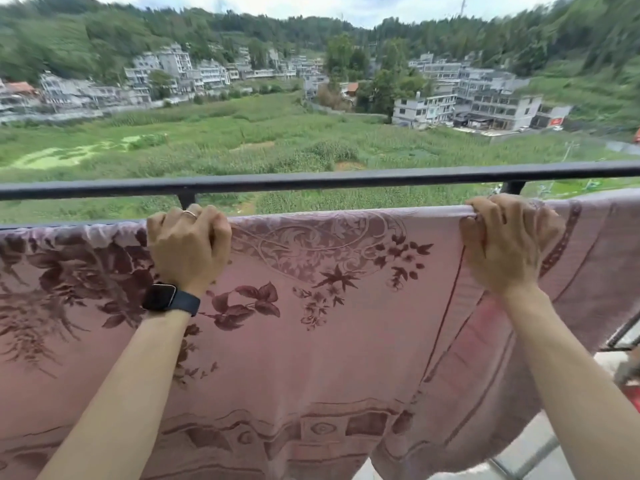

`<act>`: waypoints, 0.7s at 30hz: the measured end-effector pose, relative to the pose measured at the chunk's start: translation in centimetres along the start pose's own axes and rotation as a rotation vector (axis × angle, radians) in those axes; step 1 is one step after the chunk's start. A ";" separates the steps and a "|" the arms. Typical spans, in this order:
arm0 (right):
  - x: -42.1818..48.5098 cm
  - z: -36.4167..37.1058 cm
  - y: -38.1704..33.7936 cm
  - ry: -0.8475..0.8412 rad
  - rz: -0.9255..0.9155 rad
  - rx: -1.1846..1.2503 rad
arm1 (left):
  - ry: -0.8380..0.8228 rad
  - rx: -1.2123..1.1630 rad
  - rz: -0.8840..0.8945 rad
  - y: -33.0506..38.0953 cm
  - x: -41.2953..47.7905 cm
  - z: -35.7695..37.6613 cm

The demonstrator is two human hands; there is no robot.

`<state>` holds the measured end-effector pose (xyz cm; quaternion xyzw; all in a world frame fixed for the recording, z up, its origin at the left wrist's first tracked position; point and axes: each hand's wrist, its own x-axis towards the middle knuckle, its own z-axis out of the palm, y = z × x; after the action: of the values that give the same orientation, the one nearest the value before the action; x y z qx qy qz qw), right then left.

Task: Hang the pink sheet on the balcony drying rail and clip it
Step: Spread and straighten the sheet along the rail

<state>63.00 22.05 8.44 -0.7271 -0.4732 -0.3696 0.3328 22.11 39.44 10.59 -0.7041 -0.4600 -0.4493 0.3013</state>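
The pink sheet [329, 327], printed with dark red leaves and flowers, hangs draped over the near drying rail and fills the lower half of the view. The rail itself is hidden under the fabric along the sheet's top edge. My left hand [188, 247], with a dark watch on the wrist, is closed on the top fold left of centre. My right hand [505, 244] is closed on the top fold further right. To the right of that hand the sheet bunches and sags. No clip is in view.
A dark metal balcony railing [346, 180] runs across the view just beyond the sheet, with short uprights joining it to the near rail. Far below lie green fields, buildings and wooded hills. At the lower right are the balcony floor and a red object [633, 398].
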 end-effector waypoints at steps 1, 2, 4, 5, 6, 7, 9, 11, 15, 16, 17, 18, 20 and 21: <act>0.1 0.2 -0.4 0.033 0.021 0.017 | -0.026 0.004 -0.049 0.5 0.2 -0.4; 0.2 0.4 -0.8 0.057 0.048 0.035 | -0.053 0.010 -0.105 1.2 0.5 -0.8; 0.1 0.6 -1.2 0.048 0.081 0.077 | -0.117 0.006 -0.167 3.4 1.1 -1.8; 0.0 0.5 -1.2 0.045 0.066 0.091 | -0.145 0.001 -0.144 5.0 1.3 -2.3; 0.0 0.5 -1.1 0.058 0.031 0.103 | -0.173 -0.015 -0.097 7.0 1.4 -2.7; -0.1 0.3 -0.7 0.083 -0.011 0.125 | -0.205 -0.040 -0.044 9.3 1.5 -3.0; 0.3 -0.2 0.9 0.127 -0.055 0.186 | -0.272 -0.088 0.036 14.2 1.7 -3.1; 0.9 -0.9 4.0 0.121 0.011 0.222 | -0.322 -0.101 0.086 19.5 1.7 -2.8; 2.3 -2.3 12.0 -0.043 -0.012 0.128 | -0.346 -0.092 0.069 25.3 1.5 -2.3; 2.8 -2.6 14.8 -0.081 -0.017 0.096 | -0.346 -0.089 0.057 25.1 1.2 -2.2; 3.3 -3.1 17.7 -0.115 0.006 0.067 | -0.346 -0.085 0.049 24.3 1.0 -2.1; 3.8 -3.7 20.6 -0.147 0.036 0.040 | -0.343 -0.077 0.039 23.5 0.8 -2.0; 4.0 -4.9 24.7 -0.202 0.048 0.003 | -0.350 -0.065 -0.025 23.0 0.8 -2.1; 4.0 -5.1 25.3 -0.226 0.036 -0.010 | -0.353 -0.056 -0.084 23.7 1.0 -2.2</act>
<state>86.65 11.22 11.05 -0.7743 -0.4926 -0.2817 0.2803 43.28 28.61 12.19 -0.7603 -0.5221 -0.3435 0.1774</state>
